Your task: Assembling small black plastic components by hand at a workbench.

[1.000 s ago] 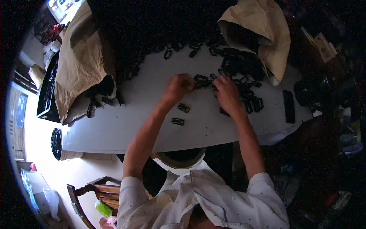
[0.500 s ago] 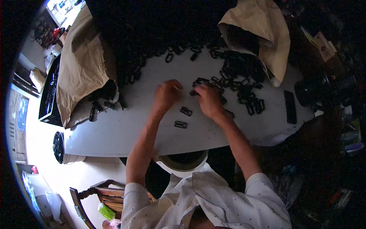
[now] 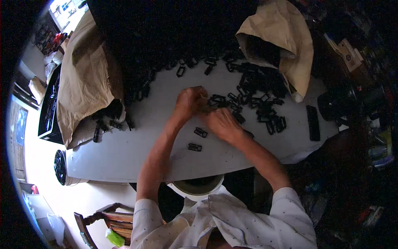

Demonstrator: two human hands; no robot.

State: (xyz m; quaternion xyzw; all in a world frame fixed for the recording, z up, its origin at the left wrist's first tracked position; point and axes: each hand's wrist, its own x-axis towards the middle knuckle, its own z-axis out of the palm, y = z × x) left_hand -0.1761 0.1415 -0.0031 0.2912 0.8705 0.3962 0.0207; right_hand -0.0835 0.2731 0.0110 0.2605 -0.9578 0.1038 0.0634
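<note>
Over the middle of the table, my left hand is closed, its fingers curled inward. What lies between the fingers is too dark and small to name. My right hand meets it from the right, fingers bent and pressed together, their tips hidden near the left hand. Just below the hands lie two small black rectangular frame-like parts, the upper part and the lower part, apart from each other. A heap of similar black parts spreads beyond and right of my right hand.
The pale table carries an opened brown paper sack at back right and another brown sack at left, with black parts at its mouth. A long black piece lies near the right edge. A wooden chair stands lower left.
My right hand has drawn back from the heap toward my left hand, and the two now meet. The left hand has shifted slightly right. The view has tilted a little.
</note>
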